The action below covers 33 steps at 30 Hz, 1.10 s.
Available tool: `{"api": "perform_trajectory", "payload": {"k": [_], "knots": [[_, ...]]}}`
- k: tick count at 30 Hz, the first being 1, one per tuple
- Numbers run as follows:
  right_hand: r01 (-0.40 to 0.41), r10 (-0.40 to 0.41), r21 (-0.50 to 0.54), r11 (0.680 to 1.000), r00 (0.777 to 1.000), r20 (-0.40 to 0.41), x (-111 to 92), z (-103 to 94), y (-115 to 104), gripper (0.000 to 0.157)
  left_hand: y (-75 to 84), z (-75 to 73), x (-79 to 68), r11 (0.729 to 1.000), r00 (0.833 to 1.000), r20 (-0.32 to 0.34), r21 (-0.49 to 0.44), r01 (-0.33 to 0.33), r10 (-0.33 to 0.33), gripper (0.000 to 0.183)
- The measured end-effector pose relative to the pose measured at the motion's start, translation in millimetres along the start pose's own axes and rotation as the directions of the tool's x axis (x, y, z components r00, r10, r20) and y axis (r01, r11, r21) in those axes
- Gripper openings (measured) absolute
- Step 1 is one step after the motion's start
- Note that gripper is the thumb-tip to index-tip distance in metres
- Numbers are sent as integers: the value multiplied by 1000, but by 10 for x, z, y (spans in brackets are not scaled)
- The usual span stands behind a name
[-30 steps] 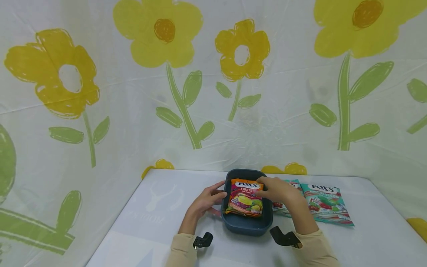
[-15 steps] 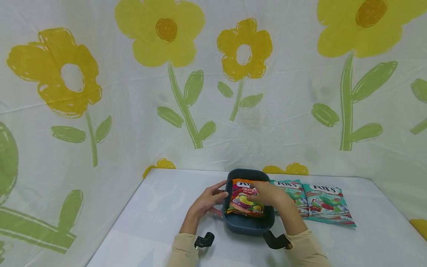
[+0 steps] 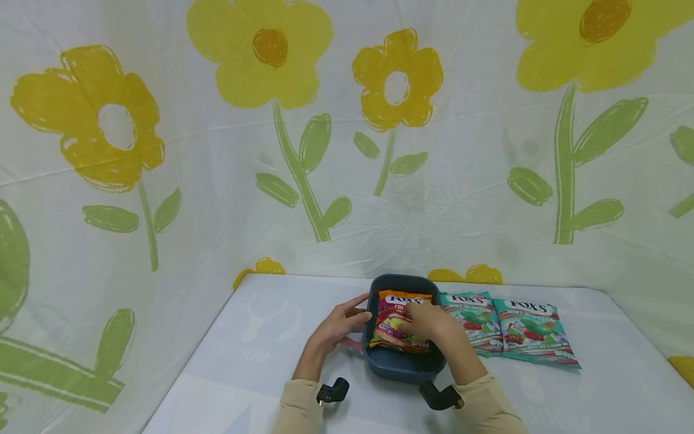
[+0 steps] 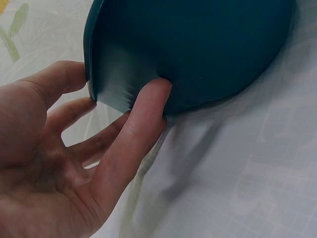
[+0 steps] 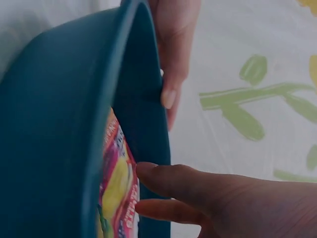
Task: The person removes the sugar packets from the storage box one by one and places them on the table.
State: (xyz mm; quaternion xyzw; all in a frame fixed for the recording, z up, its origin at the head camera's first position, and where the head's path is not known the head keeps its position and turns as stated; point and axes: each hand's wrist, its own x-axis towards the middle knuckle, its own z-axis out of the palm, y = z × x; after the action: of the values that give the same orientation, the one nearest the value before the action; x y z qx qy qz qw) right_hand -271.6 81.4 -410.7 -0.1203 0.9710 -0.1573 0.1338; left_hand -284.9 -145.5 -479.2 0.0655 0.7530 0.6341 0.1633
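Note:
A dark blue-green plastic tub [image 3: 403, 371] stands on the table with an orange and red candy bag [image 3: 386, 328] marked FOX'S lying inside. On the tub's left side rests my left hand [image 3: 335, 325]; thumb and fingers are spread against the outer wall and rim, also seen in the left wrist view. My right hand [image 3: 431, 322] reaches over the right rim, its fingertips on the bag and covering part of its print. From the right wrist, the right thumb and a finger [image 5: 168, 210] extend side by side onto the bag's face, slightly apart.
Two teal candy bags marked FOX'S Mint Blossom, a nearer bag [image 3: 470, 325] and a farther bag [image 3: 537, 334], lie flat side by side right of the tub. Behind the white table [image 3: 217, 380] hangs a white curtain [image 3: 461, 217] printed with yellow flowers.
My right hand has moved left, from the bag's right edge to over its middle, uncovering more of the nearer teal bag. The left hand has stayed at the tub's side.

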Motion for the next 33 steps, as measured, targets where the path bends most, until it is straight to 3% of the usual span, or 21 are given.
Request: {"api": "perform_trajectory", "payload": {"k": [5,15,23,29,33], "knots": [[-22,22,-1,1000,999,-35,29,74,-38,49,-10,-1,4,1000,1000,0,3,0,0,56],[-95,86,-35,995,975,-206,70,278,-98,32,0,9,8,1000,1000,-12,4,14,-14,54],[-202,187,-34,979,947,-261,104,388,-189,44,15,3,-2,1000,1000,-12,10,12,-12,57],[-241,208,-126,962,951,-229,101,441,-254,65,21,8,-14,1000,1000,-15,15,11,-11,58],[-245,206,-150,958,949,-238,89,451,-274,67,12,11,-12,1000,1000,-16,15,19,-19,56]]}}
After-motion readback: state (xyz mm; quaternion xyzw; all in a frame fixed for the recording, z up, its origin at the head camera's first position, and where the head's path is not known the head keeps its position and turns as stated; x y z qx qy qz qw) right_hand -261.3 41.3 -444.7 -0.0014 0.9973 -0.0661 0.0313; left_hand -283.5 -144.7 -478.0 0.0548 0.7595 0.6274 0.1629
